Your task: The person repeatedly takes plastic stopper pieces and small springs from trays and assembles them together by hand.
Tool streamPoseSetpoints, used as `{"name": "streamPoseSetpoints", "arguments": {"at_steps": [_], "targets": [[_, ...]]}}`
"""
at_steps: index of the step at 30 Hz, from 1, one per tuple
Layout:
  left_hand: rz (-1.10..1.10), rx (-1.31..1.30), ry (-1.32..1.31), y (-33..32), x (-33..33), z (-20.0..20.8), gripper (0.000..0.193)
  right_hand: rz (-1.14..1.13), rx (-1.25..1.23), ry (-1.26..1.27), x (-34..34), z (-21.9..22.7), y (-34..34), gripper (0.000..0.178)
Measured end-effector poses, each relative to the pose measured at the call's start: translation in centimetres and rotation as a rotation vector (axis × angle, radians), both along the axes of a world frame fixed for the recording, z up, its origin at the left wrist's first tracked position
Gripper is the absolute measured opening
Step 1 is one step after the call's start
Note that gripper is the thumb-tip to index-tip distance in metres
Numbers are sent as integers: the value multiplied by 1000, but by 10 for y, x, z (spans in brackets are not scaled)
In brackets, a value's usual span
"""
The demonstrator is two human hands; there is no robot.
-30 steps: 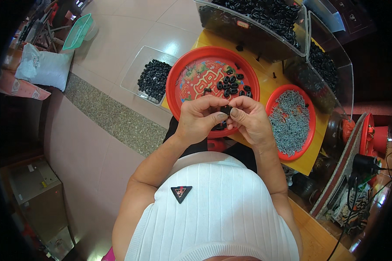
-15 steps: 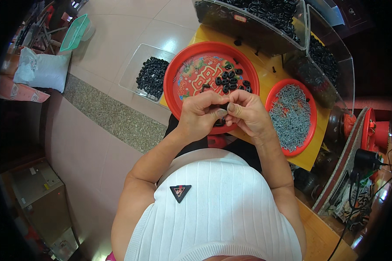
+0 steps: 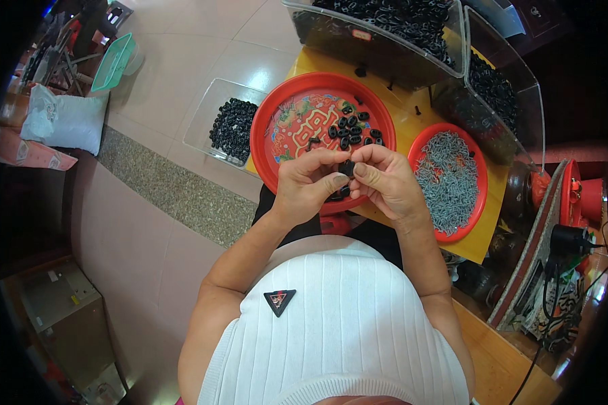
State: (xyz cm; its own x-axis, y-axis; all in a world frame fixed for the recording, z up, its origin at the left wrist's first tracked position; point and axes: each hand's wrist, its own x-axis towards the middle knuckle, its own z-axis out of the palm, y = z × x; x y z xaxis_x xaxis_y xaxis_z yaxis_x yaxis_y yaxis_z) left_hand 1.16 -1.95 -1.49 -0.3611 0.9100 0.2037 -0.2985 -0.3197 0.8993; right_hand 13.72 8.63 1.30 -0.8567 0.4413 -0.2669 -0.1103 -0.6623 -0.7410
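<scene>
Black plastic piece (image 3: 346, 167) pinched between both hands' fingertips, left hand (image 3: 309, 182) and right hand (image 3: 385, 181) closed on it together, above the red tray (image 3: 277, 111) of like pieces. Looks mid-assembly; next likely needs a screw from the smaller red dish (image 3: 478, 209) right of the grip.

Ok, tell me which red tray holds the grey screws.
The smaller red tray by the right hand. The bigger tray holds black parts instead.

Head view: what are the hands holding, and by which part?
A small black part, pinched at its sides between left hand and right hand fingertips; finer detail cannot be told.
</scene>
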Motion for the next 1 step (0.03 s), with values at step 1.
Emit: {"name": "streamPoseSetpoints", "arguments": {"at_steps": [1], "targets": [[-6, 21, -32, 2, 2, 0, 30, 4, 84, -25, 1, 1, 0, 16]]}}
